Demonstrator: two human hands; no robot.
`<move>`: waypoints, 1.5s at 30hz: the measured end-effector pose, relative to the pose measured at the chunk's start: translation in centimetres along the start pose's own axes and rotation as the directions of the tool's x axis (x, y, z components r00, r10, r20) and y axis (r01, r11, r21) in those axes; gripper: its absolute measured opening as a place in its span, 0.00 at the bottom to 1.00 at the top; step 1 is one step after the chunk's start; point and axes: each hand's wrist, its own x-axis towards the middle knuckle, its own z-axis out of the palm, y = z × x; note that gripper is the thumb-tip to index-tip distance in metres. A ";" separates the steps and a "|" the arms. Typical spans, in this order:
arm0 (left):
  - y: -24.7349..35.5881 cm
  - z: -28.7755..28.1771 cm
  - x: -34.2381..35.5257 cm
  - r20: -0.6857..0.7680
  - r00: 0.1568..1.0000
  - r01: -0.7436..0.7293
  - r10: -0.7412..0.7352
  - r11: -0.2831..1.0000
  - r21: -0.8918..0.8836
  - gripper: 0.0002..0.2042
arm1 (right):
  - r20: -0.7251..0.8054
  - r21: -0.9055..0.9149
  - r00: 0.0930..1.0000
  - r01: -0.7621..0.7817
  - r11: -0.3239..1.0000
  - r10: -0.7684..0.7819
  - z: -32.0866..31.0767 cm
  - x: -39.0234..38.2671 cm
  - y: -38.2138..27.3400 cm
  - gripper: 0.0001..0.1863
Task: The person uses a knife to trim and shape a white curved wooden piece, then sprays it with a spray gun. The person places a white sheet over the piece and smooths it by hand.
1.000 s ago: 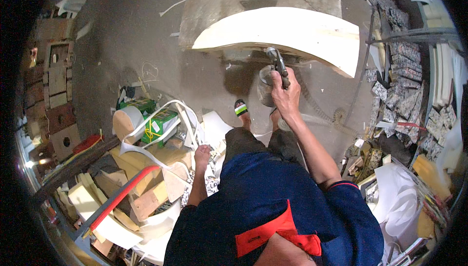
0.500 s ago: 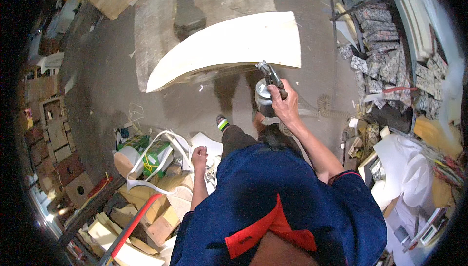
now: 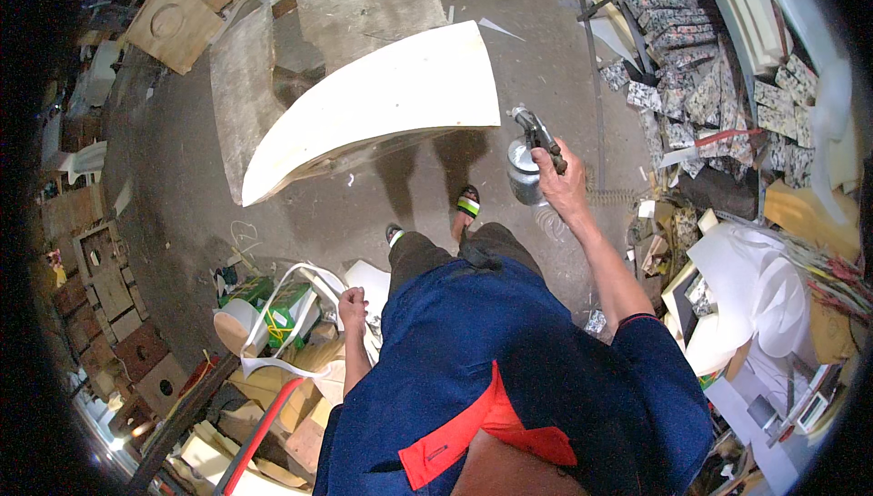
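Observation:
My right hand (image 3: 566, 185) is wrapped round the grip of a spray gun (image 3: 523, 169) with a round metal cup under it. The gun's nozzle is just right of a large curved white panel (image 3: 391, 87), apart from its right corner. That panel is broad at the right and narrows to a point at the left. It stands over the floor in front of me, with its support mostly hidden. My left hand (image 3: 352, 305) hangs low at my left side, fingers curled in, with nothing visible in them.
A coiled hose (image 3: 551, 221) lies below the spray gun. Speckled foam blocks (image 3: 677, 50) are stacked at the right, above white sheets (image 3: 750, 278). Foam scraps and a green package (image 3: 289, 316) crowd the left near side, beside a red-edged bar (image 3: 264, 432). Wooden boards (image 3: 173, 23) lie far left.
The spray gun in my right hand has moved right, from the panel's lower edge to beyond its corner. The view has shifted, and my right sandal now shows. My left hand stays curled.

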 end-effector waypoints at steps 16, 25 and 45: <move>-2.3 0.3 -3.0 -0.061 0.996 0.063 -0.066 0.997 -0.054 0.15 | 0.354 -0.193 0.925 0.219 0.956 -0.141 -5.9 11.4 2.6 0.26; -2.9 0.0 -3.9 -0.090 0.994 0.062 -0.064 0.998 -0.024 0.15 | 0.319 -0.213 0.896 0.385 0.898 -0.309 -6.7 17.0 1.4 0.24; -3.9 1.1 -1.7 -0.018 0.999 -0.042 0.042 0.999 -0.004 0.20 | 0.308 -0.181 0.949 0.124 0.976 -0.064 -7.8 4.4 3.2 0.22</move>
